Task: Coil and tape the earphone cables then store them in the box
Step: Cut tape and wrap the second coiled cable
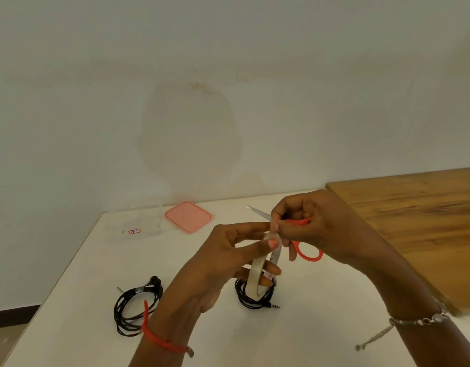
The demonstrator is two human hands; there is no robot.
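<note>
My left hand (228,258) holds a roll of clear tape (257,279) above the white table, fingers through and around the roll. My right hand (308,223) grips orange-handled scissors (308,254), blade tip pointing left and away, and its fingertips pinch the tape's free end near the left thumb. A coiled black earphone cable (134,304) with a tape band lies at the left. A second black coil (255,300) with its jack plug lies under the tape roll. The clear box (134,221) stands at the back left with its pink lid (188,217) beside it.
The white table (294,335) ends at a wall behind and drops off at its left edge. A brown wooden tabletop (419,223) adjoins on the right.
</note>
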